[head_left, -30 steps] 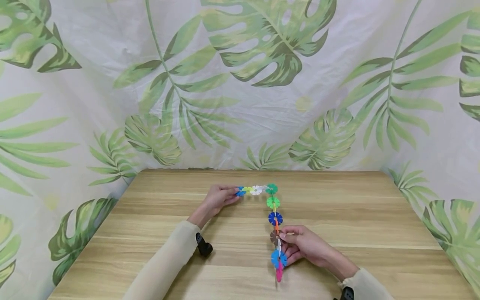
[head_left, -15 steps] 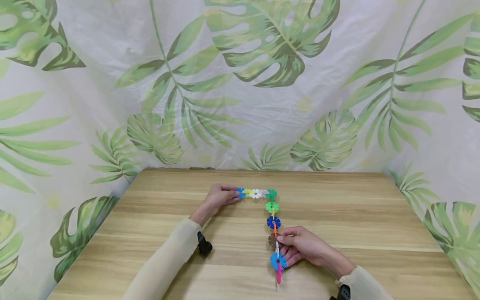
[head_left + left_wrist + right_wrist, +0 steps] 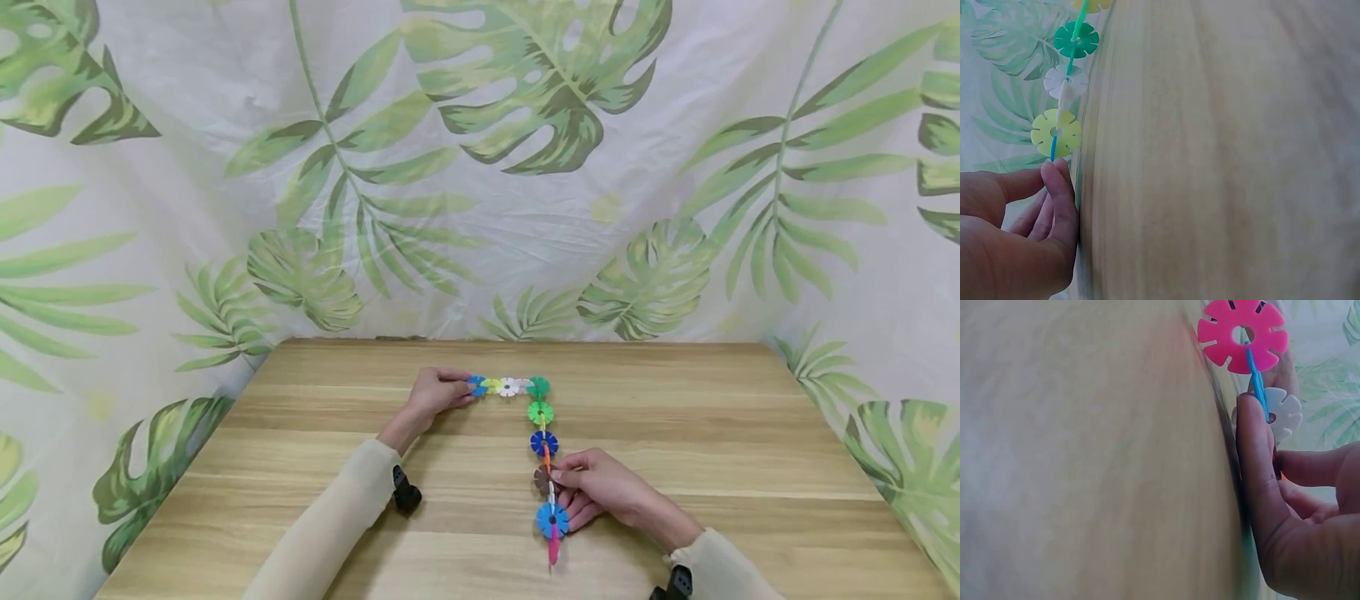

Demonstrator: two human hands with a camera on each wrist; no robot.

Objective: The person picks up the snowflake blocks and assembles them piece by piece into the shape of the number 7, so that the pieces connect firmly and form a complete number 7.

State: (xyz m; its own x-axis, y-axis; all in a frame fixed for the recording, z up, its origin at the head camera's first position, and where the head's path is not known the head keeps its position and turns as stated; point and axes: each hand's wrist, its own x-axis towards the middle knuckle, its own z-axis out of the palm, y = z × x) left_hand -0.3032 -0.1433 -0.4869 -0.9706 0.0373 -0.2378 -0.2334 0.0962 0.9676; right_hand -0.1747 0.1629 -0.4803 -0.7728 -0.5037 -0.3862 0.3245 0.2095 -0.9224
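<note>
A chain of slotted, flower-shaped plastic discs makes an L in the head view. My left hand (image 3: 433,393) pinches the blue disc (image 3: 477,386) at its far left end. A yellow disc (image 3: 1055,133) and a white disc (image 3: 507,387) follow, up to the dark green corner disc (image 3: 538,387). From there the chain runs toward me through a light green disc (image 3: 541,412) and a dark blue disc (image 3: 543,443). My right hand (image 3: 609,490) pinches the brown disc (image 3: 541,479), its fingers partly covering it. Nearer me are a light blue disc (image 3: 552,521) and a pink disc (image 3: 1242,334).
The wooden table (image 3: 315,467) reaches back to a leaf-printed cloth (image 3: 480,208) behind it and at both sides. Small black devices sit at the left cuff (image 3: 406,492) and right cuff (image 3: 677,582).
The chain's corner and right-hand stretch have shifted slightly left, and the corner has come a little nearer me. My right hand has moved slightly left with it. Both hands keep their hold.
</note>
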